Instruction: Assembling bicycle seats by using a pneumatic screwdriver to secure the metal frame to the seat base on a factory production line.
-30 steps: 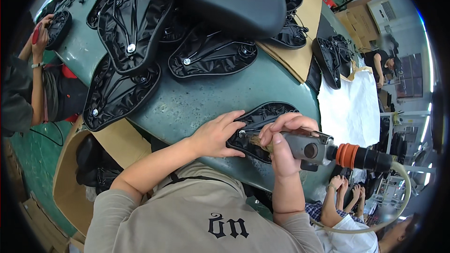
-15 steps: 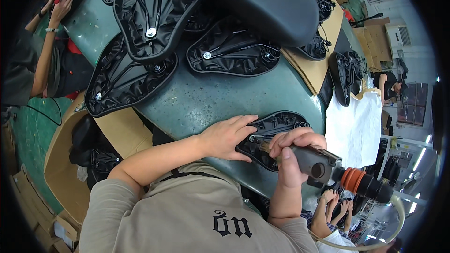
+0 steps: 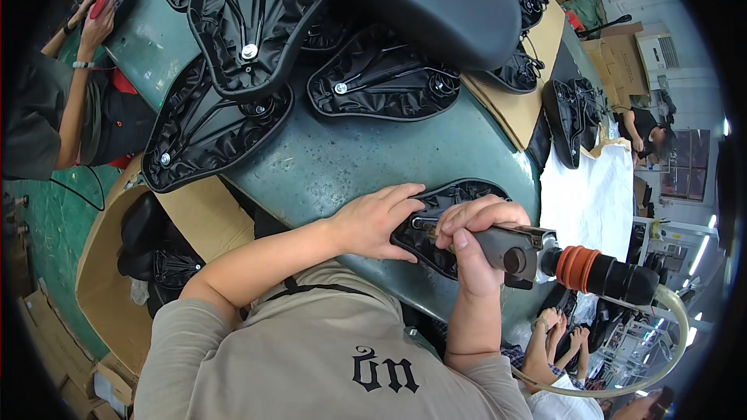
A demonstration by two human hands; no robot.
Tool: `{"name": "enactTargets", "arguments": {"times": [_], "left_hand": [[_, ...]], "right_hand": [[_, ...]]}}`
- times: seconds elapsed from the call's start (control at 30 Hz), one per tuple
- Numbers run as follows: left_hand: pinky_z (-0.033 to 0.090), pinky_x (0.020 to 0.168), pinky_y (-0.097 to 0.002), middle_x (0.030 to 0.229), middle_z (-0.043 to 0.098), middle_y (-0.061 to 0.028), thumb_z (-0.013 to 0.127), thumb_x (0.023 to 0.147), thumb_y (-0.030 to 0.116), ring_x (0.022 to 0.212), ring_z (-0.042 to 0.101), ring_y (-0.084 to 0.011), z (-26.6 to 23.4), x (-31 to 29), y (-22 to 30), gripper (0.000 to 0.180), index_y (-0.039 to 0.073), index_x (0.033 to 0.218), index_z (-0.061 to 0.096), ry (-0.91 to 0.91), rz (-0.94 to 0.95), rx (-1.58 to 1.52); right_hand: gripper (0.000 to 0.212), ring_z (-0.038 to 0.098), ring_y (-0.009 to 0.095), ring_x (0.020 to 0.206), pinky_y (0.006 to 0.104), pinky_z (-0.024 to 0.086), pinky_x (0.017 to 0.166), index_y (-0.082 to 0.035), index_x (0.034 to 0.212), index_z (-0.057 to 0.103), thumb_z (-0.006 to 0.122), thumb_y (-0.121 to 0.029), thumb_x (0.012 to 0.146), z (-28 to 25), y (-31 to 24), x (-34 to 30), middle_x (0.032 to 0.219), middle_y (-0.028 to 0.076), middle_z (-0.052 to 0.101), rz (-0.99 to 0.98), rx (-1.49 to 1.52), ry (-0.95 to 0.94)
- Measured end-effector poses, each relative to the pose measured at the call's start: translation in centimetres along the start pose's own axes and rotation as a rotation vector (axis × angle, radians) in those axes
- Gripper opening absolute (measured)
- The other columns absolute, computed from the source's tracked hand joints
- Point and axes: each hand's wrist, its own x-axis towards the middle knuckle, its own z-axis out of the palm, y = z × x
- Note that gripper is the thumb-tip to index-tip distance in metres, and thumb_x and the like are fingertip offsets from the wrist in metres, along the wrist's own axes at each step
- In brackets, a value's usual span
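A black bicycle saddle (image 3: 436,255) lies upside down on the table in front of me, its metal rails showing. My left hand (image 3: 377,222) grips its left end, with the thumb on the near edge and spread fingers on the far edge. In my right hand (image 3: 476,245) is an air ratchet wrench (image 3: 513,252) with a grey metal body, an orange collar and a black rear end. The tool's head reaches the bolt at the saddle's left end, close to my left fingers. Part of the saddle is hidden under the right hand and tool.
Several upturned saddles (image 3: 381,82) are heaped at the table's (image 3: 342,155) far side. A cardboard box (image 3: 105,264) holding saddles stands at left. The pale air hose (image 3: 675,342) loops at right. A co-worker's hand (image 3: 95,27) works at far left; other people's hands (image 3: 554,323) show at lower right.
My right hand and the air ratchet have shifted slightly left; the tool's head now sits at the saddle's bolt. The left hand has stayed on the saddle.
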Motion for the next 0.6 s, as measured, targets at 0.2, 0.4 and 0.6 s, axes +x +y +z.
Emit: {"name": "enactTargets", "arguments": {"times": [0.2, 0.4, 0.6], "left_hand": [[0.054, 0.104, -0.0465, 0.148, 0.051, -0.0232, 0.093, 0.069, 0.047, 0.128, 0.059, -0.0441, 0.1, 0.2, -0.2, 0.086, 0.002, 0.132, 0.056, -0.006, 0.009, -0.007], [0.052, 0.106, -0.0474, 0.148, 0.051, -0.0236, 0.094, 0.069, 0.047, 0.130, 0.057, -0.0442, 0.1, 0.1, -0.2, 0.088, 0.002, 0.133, 0.057, -0.010, 0.013, 0.005], [0.051, 0.108, -0.0478, 0.149, 0.051, -0.0239, 0.094, 0.068, 0.048, 0.132, 0.057, -0.0443, 0.0, 0.3, -0.1, 0.088, 0.002, 0.134, 0.057, -0.039, 0.033, 0.001]], "right_hand": [[0.026, 0.062, 0.021, 0.063, 0.0375, 0.055, 0.066, -0.003, 0.103, 0.054, 0.074, 0.005, 0.088, -0.2, 0.0, 0.1, 0.085, 0.013, 0.062, 0.049, -0.058, -0.014], [0.031, 0.069, 0.020, 0.070, 0.0339, 0.061, 0.071, -0.002, 0.103, 0.060, 0.068, 0.015, 0.079, 0.0, -0.8, -0.2, 0.084, 0.013, 0.069, 0.121, -0.012, 0.063], [0.024, 0.063, 0.020, 0.066, 0.0355, 0.055, 0.063, -0.003, 0.098, 0.054, 0.072, 0.008, 0.087, -0.6, 0.0, -0.4, 0.083, 0.011, 0.060, 0.017, -0.023, -0.051]]}}
